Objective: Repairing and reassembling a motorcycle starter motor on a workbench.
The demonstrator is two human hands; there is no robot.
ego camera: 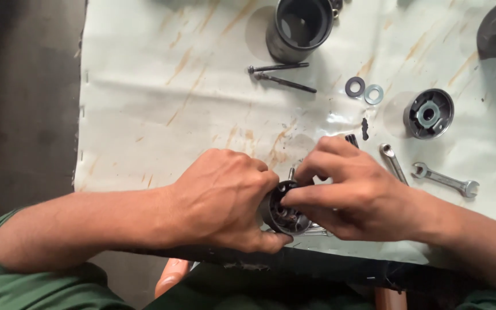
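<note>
A: Both hands are on one part at the table's near edge. The left hand (222,198) wraps round a dark round housing (285,213), fingers closed tight, thumb tucked under. I'd say it's clamped like that to stop it rolling.

B: And the right hand (348,192)?

A: Fingertips pinched together at the housing's open face, pressing on something small inside. What exactly, I can't tell; the fingers hide it.

B: What's lying about?

A: Everything is fanned out on a pale, rust-streaked sheet (144,86), probably so nothing gets lost. At twelve o'clock from the hands stands a dark cylinder (299,26), hollow, smooth-walled, open end up. Just below it lie two long bolts (282,76), thin and dark. At one o'clock are two washers (364,90), flat rings, one dark and one bright.

B: And to the right?

A: At two o'clock there's a grey end cap (429,113), cast-looking, with a bright hub. At three o'clock lie two spanners (444,179), plain shiny steel.
</note>
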